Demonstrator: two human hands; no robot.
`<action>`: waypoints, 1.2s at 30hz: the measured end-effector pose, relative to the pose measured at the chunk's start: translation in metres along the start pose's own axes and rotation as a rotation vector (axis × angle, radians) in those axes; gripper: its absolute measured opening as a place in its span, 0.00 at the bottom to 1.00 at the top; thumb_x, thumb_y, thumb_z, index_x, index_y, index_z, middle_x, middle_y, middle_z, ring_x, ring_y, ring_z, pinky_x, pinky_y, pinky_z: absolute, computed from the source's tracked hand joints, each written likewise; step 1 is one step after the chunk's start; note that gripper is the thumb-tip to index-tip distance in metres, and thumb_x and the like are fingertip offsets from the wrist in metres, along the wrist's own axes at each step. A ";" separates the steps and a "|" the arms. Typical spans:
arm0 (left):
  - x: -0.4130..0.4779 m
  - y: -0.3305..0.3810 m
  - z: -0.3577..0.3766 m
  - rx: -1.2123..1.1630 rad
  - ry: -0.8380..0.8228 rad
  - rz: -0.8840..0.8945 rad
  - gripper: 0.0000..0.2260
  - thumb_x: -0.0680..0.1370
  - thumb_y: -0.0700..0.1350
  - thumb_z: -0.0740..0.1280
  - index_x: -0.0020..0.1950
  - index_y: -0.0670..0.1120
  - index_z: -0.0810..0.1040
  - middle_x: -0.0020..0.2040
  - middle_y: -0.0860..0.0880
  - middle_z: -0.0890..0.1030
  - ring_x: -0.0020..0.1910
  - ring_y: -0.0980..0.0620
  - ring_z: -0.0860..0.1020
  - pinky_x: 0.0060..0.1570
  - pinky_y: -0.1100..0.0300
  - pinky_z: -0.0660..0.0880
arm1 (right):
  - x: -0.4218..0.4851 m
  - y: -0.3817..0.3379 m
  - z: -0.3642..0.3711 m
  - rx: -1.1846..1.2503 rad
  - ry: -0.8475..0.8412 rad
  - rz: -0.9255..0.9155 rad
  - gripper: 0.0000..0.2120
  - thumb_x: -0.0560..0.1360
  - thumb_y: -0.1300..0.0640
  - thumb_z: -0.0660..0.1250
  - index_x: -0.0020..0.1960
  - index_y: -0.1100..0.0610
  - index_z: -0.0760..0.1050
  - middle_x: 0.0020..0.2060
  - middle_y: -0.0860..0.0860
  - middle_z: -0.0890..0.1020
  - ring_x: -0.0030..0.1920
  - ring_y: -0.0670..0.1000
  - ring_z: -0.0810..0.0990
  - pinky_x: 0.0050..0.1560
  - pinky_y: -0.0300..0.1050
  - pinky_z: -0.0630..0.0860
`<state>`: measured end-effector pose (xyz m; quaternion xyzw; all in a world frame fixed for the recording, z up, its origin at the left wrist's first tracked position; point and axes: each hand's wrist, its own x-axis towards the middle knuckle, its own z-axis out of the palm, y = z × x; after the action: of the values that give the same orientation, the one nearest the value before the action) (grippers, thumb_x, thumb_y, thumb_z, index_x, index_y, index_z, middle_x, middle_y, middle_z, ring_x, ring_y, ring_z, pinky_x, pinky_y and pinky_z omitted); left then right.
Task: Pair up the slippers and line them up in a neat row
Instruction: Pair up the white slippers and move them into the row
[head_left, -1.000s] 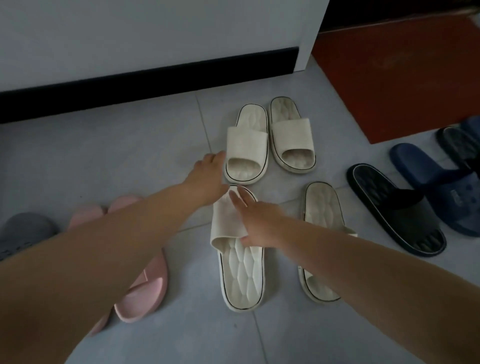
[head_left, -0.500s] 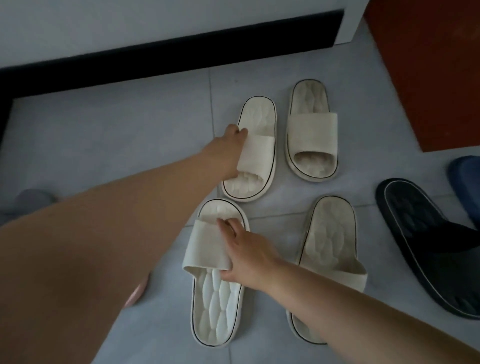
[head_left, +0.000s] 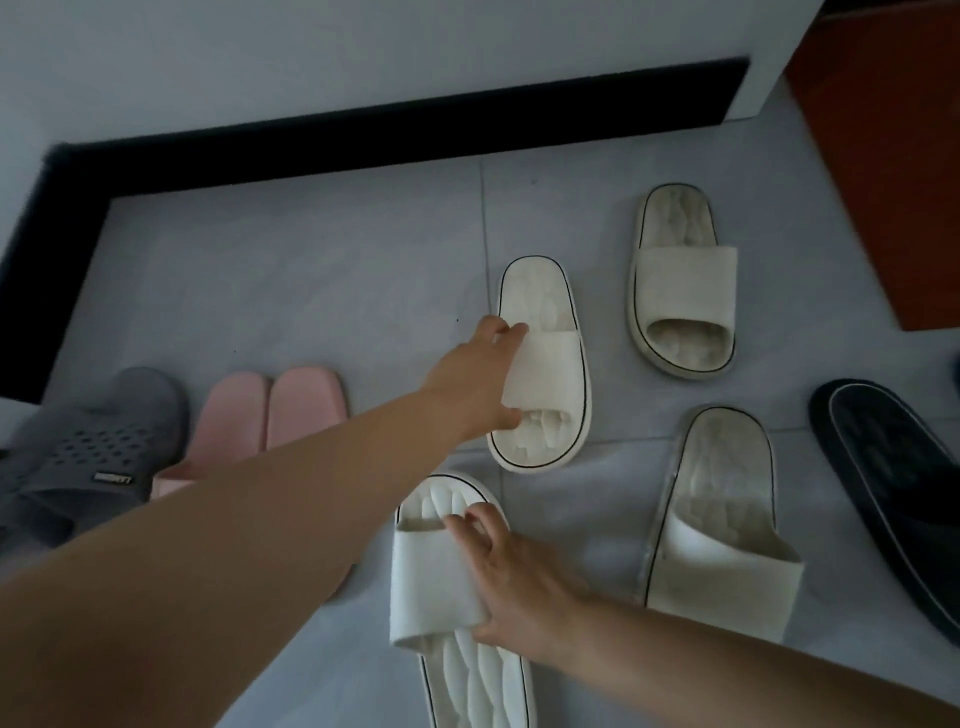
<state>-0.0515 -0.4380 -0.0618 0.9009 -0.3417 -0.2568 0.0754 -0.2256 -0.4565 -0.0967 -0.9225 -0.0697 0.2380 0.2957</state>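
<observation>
My left hand (head_left: 475, 382) has hold of the centre cream slipper (head_left: 550, 387) by its strap, fingers curled over the far edge and thumb hooked in at the toe opening. My right hand (head_left: 511, 579), low in the frame, grips the strap of the near cream slipper (head_left: 441, 577) the same way, fingertips over the top edge and thumb at the bottom edge.

To the right lie two more cream ones: the upper-right cream slipper (head_left: 680, 296) and the lower-right cream slipper (head_left: 722, 525). A black slipper (head_left: 883, 488) runs along the right edge. At the left the pink pair (head_left: 278, 415) sits side by side next to a grey slipper (head_left: 83, 441). Its small label (head_left: 113, 478) carries writing, too blurred for me to read.

Half a second ago the centre cream slipper lay close beside the upper-right one; now a clear strip of tiled floor (head_left: 311, 291) separates them. The pink pair and most of the grey slipper have come into view.
</observation>
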 end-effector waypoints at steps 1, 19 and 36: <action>-0.004 0.004 0.003 -0.020 0.009 0.011 0.43 0.67 0.49 0.74 0.75 0.50 0.53 0.72 0.50 0.56 0.58 0.43 0.74 0.55 0.54 0.73 | 0.003 -0.002 0.000 0.006 0.020 0.016 0.41 0.65 0.55 0.72 0.70 0.54 0.52 0.65 0.53 0.58 0.53 0.60 0.77 0.47 0.51 0.75; -0.067 -0.001 0.026 -0.436 -0.049 0.149 0.27 0.76 0.34 0.62 0.74 0.48 0.60 0.73 0.48 0.63 0.69 0.49 0.67 0.64 0.65 0.61 | -0.002 -0.033 -0.013 -0.150 0.053 0.237 0.33 0.72 0.53 0.66 0.71 0.60 0.54 0.67 0.62 0.65 0.60 0.62 0.74 0.50 0.52 0.74; -0.095 -0.091 -0.032 -0.434 -0.107 -0.248 0.14 0.80 0.50 0.59 0.56 0.43 0.77 0.59 0.40 0.78 0.54 0.45 0.75 0.55 0.55 0.68 | 0.046 -0.061 -0.108 -0.092 0.374 -0.029 0.14 0.76 0.52 0.59 0.57 0.57 0.74 0.50 0.59 0.83 0.51 0.60 0.79 0.45 0.48 0.69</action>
<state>-0.0429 -0.3081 -0.0230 0.8838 -0.1688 -0.3787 0.2168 -0.1330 -0.4499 -0.0030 -0.9621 -0.0377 0.0545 0.2645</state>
